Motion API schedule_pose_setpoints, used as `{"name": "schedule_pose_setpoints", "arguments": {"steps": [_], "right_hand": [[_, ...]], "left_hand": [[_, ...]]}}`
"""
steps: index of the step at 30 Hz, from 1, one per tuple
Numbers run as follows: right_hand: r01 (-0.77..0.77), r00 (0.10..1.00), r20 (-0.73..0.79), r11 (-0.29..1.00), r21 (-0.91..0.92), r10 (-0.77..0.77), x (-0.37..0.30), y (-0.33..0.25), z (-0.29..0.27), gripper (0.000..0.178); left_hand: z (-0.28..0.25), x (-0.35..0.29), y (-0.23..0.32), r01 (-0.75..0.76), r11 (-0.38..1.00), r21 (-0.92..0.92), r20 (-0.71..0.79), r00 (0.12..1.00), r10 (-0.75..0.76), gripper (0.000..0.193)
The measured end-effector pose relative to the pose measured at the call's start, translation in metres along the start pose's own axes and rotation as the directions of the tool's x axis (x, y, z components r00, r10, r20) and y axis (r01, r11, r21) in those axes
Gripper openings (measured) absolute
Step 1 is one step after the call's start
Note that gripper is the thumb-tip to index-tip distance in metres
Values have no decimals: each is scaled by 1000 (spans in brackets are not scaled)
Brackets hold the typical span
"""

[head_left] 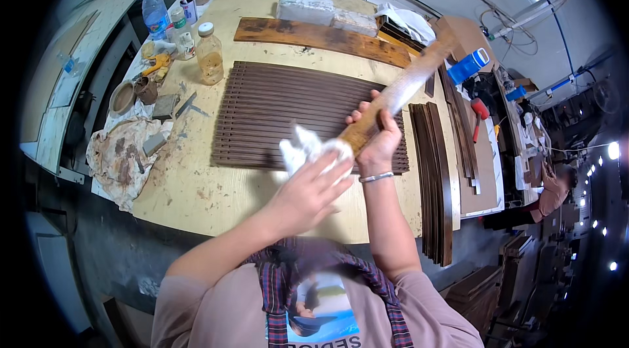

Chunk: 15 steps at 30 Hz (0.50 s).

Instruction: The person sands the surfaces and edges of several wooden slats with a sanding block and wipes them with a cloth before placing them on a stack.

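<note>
A long brown wooden slat (pixel 394 98), partly glossy and blurred toward its far end, is raised at a slant above the table. My right hand (pixel 380 141) is closed around its lower part, with the thumb on the near side. At the slat's near end, my left hand (pixel 313 192) presses a crumpled white cloth (pixel 303 153) against the wood. Below both hands lies a row of dark brown grooved slats (pixel 288 112), set side by side on the pale wooden table (pixel 190 194).
Dark strips (pixel 436 181) lie along the table's right edge, near a red mallet (pixel 480 109). Behind the row lie a stained board (pixel 321 40) and white-wrapped blocks (pixel 305 8). A capped jar (pixel 209 54), bottles and a stained rag (pixel 121 158) occupy the left. Another person (pixel 552 196) bends far right.
</note>
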State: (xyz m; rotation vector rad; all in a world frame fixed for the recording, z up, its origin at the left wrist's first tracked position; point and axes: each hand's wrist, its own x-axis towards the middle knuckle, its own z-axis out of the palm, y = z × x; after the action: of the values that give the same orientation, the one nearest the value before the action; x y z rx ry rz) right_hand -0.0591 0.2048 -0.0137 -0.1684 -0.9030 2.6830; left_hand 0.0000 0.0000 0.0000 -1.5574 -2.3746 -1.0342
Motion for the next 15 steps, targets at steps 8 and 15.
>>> {"name": "schedule_pose_setpoints", "arguments": {"steps": [8, 15], "right_hand": [[-50, 992, 66, 826, -561, 105, 3, -68, 8, 39], [-494, 814, -202, 468, -733, 544, -62, 0, -11, 52]], "left_hand": [[-4, -108, -44, 490, 589, -643, -149, 675, -723, 31], [-1, 5, -14, -36, 989, 141, -199, 978, 64, 50]]}}
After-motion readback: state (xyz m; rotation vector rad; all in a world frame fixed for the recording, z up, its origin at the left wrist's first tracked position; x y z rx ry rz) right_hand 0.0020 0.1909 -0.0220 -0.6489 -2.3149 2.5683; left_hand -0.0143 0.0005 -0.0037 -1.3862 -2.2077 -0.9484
